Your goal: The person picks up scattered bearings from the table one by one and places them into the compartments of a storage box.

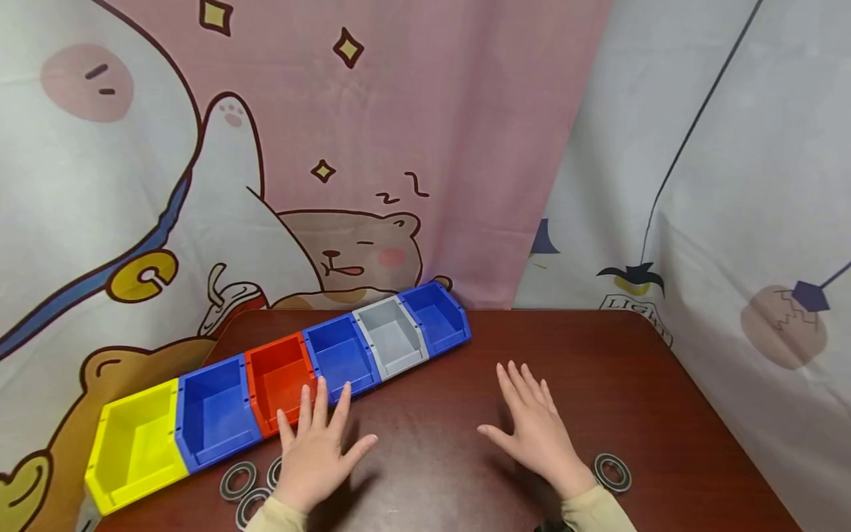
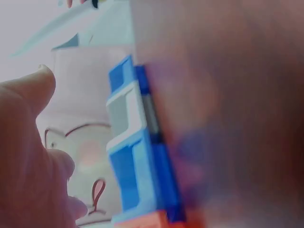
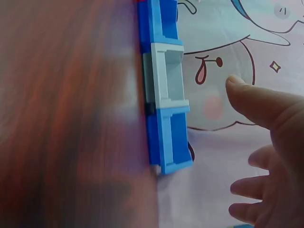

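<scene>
In the head view my left hand (image 1: 315, 457) is held over the table with its fingers spread straight, holding nothing. It is nearest the red bin (image 1: 281, 377) and a small group of ring-shaped bearings (image 1: 238, 481), partly hidden by the hand and sleeve. My right hand (image 1: 535, 431) hovers to the right, fingers extended and nothing in it. A single bearing (image 1: 612, 473) lies just beside that wrist. In the left wrist view the left hand (image 2: 28, 147) shows a raised thumb; the right wrist view shows the right hand (image 3: 270, 156) likewise apart from the bins.
A slanting row of joined bins crosses the table's left side: yellow (image 1: 138, 445), blue (image 1: 219, 414), red, blue (image 1: 342, 355), grey (image 1: 391, 336), blue (image 1: 435, 318). The dark red-brown table (image 1: 425, 458) meets a printed curtain (image 1: 465, 148) behind.
</scene>
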`<state>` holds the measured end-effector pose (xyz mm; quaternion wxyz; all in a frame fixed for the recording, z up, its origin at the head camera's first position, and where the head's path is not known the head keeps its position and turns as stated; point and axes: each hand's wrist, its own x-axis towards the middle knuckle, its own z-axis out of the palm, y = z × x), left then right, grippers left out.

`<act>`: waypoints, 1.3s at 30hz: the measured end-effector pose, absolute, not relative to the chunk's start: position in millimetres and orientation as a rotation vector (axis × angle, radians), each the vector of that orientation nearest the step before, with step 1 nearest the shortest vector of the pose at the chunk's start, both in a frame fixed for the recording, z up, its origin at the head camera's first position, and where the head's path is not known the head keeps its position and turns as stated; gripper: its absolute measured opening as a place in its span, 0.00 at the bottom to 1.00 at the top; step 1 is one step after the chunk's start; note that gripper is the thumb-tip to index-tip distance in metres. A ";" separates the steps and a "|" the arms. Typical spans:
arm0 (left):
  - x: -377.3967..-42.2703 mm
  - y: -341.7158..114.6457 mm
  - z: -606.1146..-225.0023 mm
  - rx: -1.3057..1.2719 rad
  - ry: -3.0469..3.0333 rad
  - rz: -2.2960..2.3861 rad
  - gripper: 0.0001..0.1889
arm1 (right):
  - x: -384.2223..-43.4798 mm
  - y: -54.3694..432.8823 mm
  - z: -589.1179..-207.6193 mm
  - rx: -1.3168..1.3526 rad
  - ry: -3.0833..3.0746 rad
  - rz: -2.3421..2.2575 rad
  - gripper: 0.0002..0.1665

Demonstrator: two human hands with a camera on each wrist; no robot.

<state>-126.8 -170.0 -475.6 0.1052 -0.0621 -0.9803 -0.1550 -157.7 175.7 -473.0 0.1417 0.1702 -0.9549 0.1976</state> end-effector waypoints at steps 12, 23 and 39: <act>-121.4 -232.8 -454.2 0.108 -2.911 -0.508 0.53 | -199.4 136.4 -475.2 0.551 -2.679 0.734 0.56; -118.1 -295.5 -443.6 0.470 -2.967 -0.575 0.59 | -242.1 108.1 -478.9 0.563 -2.723 0.835 0.54; -114.5 -361.0 -454.5 0.790 -2.823 -0.517 0.60 | -286.6 74.1 -485.6 0.572 -2.788 0.878 0.54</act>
